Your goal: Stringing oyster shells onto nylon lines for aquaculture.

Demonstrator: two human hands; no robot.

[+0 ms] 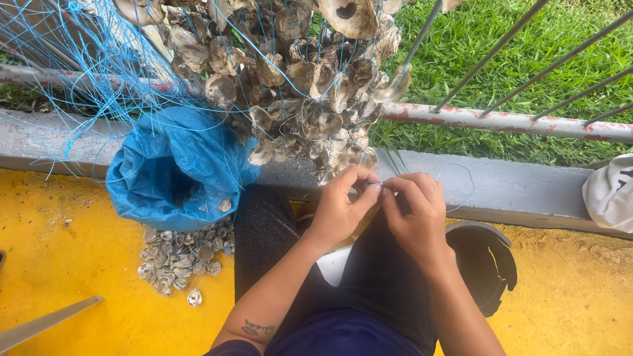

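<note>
Both hands meet in front of the grey concrete ledge [521,191], just below the hanging cluster of grey-brown oyster shells strung on thin blue line [310,86]. The left hand [343,204] and the right hand [415,211] are each closed in a fingertip pinch on a strand of the thin clear fishing line [461,173], which loops out to the right over the ledge. By my reading the step in hand is knotting or threading the line; it calls for a steady pinch and fine finger control. The spot between the fingertips is too small to make out. The shell cluster is cut off at the top edge. A blue plastic sack [178,165] gapes at the left, loose shells [181,254] lying under it.
</note>
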